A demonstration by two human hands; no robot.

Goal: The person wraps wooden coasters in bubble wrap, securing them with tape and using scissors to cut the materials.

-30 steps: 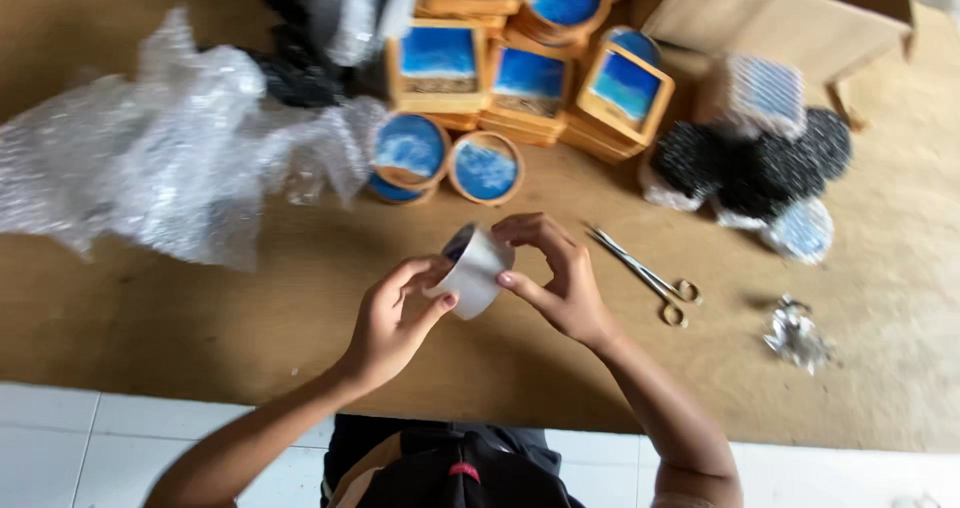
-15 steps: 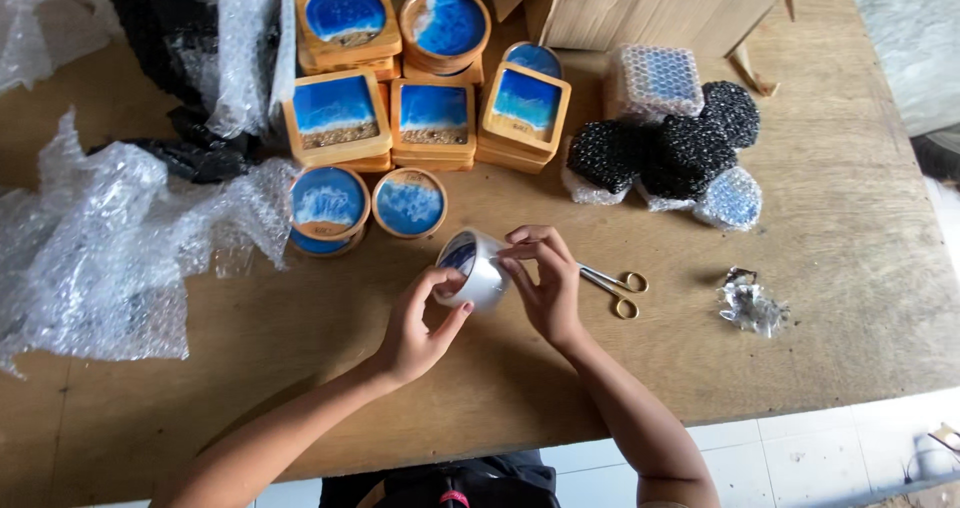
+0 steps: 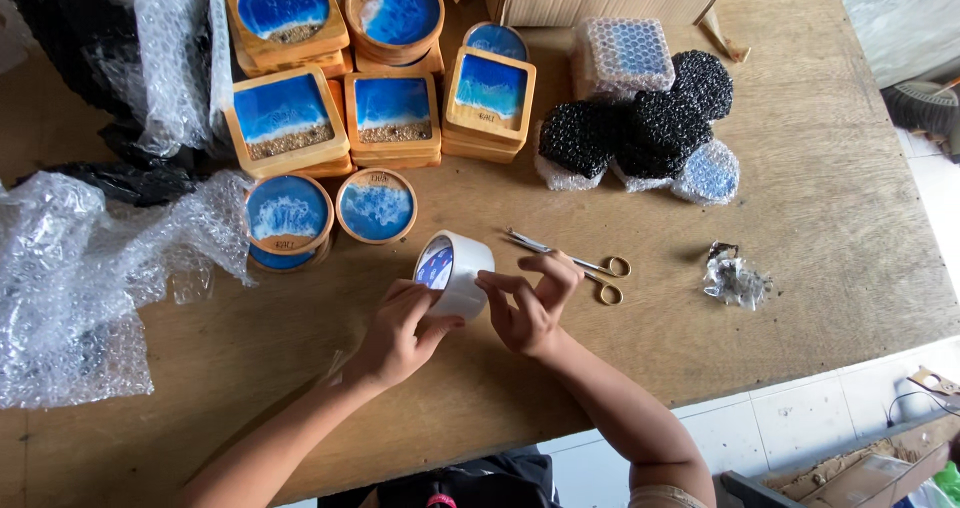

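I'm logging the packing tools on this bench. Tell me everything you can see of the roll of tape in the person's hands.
The roll of tape is a wide ring of clear, whitish-looking tape on a core whose inner face shows blue and white print. It is held just above the wooden table, tilted so its open side faces up and left. The left hand cups it from below, and the right hand presses fingertips on its outer band. Scissors lie just right of it, apart.
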